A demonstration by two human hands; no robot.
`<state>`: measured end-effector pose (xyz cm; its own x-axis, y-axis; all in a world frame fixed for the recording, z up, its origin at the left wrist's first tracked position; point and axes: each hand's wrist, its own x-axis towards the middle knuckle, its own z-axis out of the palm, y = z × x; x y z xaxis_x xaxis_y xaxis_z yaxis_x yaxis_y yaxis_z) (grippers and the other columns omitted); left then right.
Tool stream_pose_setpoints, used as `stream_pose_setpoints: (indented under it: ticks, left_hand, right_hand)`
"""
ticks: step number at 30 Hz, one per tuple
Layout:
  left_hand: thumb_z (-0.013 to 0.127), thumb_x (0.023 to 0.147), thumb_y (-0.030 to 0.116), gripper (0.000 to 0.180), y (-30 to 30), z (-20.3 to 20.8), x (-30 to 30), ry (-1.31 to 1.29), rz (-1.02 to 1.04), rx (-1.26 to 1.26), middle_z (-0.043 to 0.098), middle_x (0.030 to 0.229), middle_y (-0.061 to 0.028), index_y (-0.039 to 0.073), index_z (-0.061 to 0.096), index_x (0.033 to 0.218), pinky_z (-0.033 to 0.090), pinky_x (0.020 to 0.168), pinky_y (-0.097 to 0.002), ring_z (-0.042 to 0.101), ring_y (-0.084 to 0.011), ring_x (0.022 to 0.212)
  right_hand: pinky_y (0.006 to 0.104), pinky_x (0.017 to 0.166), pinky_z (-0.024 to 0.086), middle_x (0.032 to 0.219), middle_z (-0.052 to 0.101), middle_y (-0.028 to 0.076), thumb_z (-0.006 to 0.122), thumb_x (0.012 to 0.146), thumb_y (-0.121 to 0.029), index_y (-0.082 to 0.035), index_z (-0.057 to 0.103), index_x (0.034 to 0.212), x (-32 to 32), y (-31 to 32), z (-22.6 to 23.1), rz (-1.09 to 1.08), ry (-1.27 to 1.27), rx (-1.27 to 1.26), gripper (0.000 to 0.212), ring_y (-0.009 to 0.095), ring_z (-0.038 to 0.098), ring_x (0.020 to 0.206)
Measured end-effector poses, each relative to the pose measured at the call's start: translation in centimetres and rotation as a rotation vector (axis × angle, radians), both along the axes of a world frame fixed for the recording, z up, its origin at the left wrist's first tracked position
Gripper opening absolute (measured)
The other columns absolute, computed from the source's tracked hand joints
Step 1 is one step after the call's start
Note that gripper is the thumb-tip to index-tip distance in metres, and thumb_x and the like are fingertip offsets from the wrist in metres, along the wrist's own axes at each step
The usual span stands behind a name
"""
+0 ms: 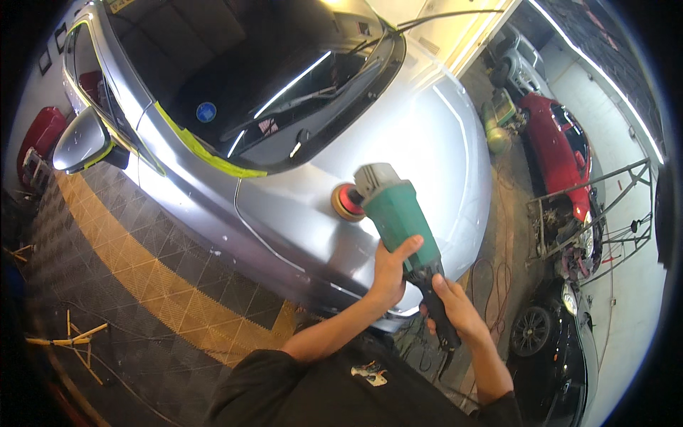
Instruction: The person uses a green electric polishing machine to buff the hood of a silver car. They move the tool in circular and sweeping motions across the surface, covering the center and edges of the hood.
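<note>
Nearest, the person's dark shirt (306, 391) fills the lower edge, with bare forearms reaching up from both sides and converging on a green polisher (400, 213). The right hand (455, 307) is wrapped around its black rear handle (442, 317), thumb lying along the top. The left hand (393, 274) is further up, closed around the lower end of the green body, its thumb across the upper side — so both hands are on the one tool. The polisher slants from the handle at lower right to its grey head at upper left, where a round pad (346, 203) appears to sit against the silver hood (420, 128), near the windshield's lower corner.

The paint is glossy, with bright glare and curved light streaks. Yellow-green tape (213, 158) edges the windshield (277, 78) beyond. To the left, dark floor tiles (149, 242) carry a yellow band. Across the room on the right stand a black car (548, 363), a metal frame (596, 199) and a red car (558, 146) — all beside a pale wall (626, 285).
</note>
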<state>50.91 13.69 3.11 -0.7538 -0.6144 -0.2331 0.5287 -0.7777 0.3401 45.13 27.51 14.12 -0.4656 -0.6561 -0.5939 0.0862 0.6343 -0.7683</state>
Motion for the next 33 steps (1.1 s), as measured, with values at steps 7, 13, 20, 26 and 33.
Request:
stream_pose_setpoints:
  ticks: [7, 13, 20, 26, 33]
  left_hand:
    - [0.084, 0.087, 0.02, 0.053, 2.9, -0.1, -2.1, -0.059, -0.163, -0.035, 0.066, 0.114, -0.0099, -0.002, 0.056, 0.126, 0.055, 0.089, -0.0359, 0.066, -0.0193, 0.102]
    - [0.084, 0.087, 0.019, 0.057, 2.2, 0.1, -0.3, -0.006, -0.123, -0.001, 0.063, 0.114, -0.01, -0.002, 0.052, 0.129, 0.056, 0.089, -0.0364, 0.066, -0.0197, 0.102]
    - [0.078, 0.089, 0.01, 0.049, -1.0, 0.4, 4.2, 0.028, 0.101, -0.016, 0.063, 0.112, -0.0091, 0.001, 0.052, 0.129, 0.058, 0.087, -0.0357, 0.067, -0.0198, 0.1]
    - [0.073, 0.092, 0.012, 0.039, -5.2, 1.3, 8.5, 0.041, 0.266, -0.077, 0.065, 0.109, -0.0101, 0.0, 0.055, 0.125, 0.058, 0.087, -0.0387, 0.068, -0.0212, 0.098]
    - [0.072, 0.093, 0.018, 0.039, -8.2, 1.1, 6.9, 0.089, 0.224, -0.106, 0.065, 0.107, -0.0097, 0.0, 0.056, 0.124, 0.058, 0.086, -0.0386, 0.068, -0.0218, 0.096]
  right_hand:
    - [0.0313, 0.043, 0.051, 0.075, 0.063, 0.008, 0.05, 0.107, -0.061, 0.001, 0.057, 0.109, 0.8, 3.6, -1.3, -0.233, -0.022, -0.035, 0.063, 0.016, 0.06, 0.048]
    - [0.0311, 0.042, 0.052, 0.076, 0.063, 0.009, 0.047, 0.106, -0.064, 0.001, 0.054, 0.113, 2.4, 2.7, -1.2, -0.16, 0.0, -0.034, 0.066, 0.016, 0.062, 0.049]
    - [0.0299, 0.045, 0.049, 0.077, 0.062, 0.008, 0.049, 0.106, -0.063, 0.001, 0.054, 0.118, 3.7, -1.9, 0.2, 0.097, 0.055, -0.035, 0.065, 0.015, 0.061, 0.051]
    - [0.0294, 0.045, 0.047, 0.071, 0.056, 0.004, 0.05, 0.106, -0.064, 0.004, 0.056, 0.119, 4.9, -6.7, -0.7, 0.297, 0.122, -0.065, 0.069, 0.013, 0.06, 0.051]
    - [0.0284, 0.044, 0.048, 0.07, 0.059, 0.005, 0.049, 0.103, -0.069, 0.004, 0.057, 0.113, 4.4, -9.1, 0.1, 0.274, 0.147, -0.11, 0.074, 0.013, 0.06, 0.049]
